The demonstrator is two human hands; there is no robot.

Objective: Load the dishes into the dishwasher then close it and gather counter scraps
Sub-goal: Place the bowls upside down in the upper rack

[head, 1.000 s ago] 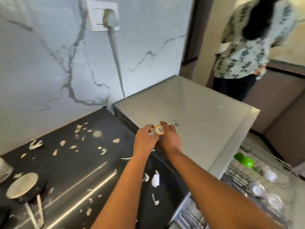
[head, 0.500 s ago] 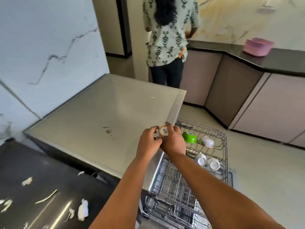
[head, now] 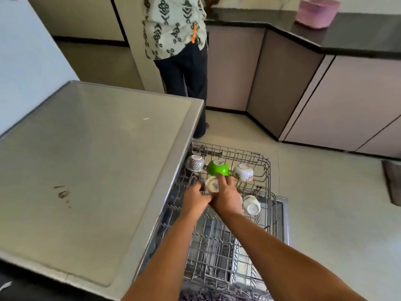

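Both my hands hold a small white cup [head: 212, 185], turned bottom up with a printed base, low over the pulled-out wire rack [head: 268, 170] of the dishwasher. My left hand [head: 195, 199] grips its left side. My right hand [head: 227, 197] curls round it from the right, index finger stretched toward a green bowl [head: 218, 167]. In the rack's far row, upside down, sit a patterned cup [head: 195, 162], the green bowl and a floral white cup [head: 244, 172]. Another white cup [head: 251, 206] lies just right of my right hand.
The dishwasher's steel top [head: 86, 170] fills the left. A person [head: 178, 40] stands beyond it by grey cabinets [head: 282, 83]. A pink tub [head: 316, 11] sits on the black counter at the far right. A white scrap [head: 5, 286] lies on the dark counter at bottom left.
My view swung right from the scrap-strewn counter to the open dishwasher. Both hands carried the cup from above the steel top down into the rack, next to the green bowl.
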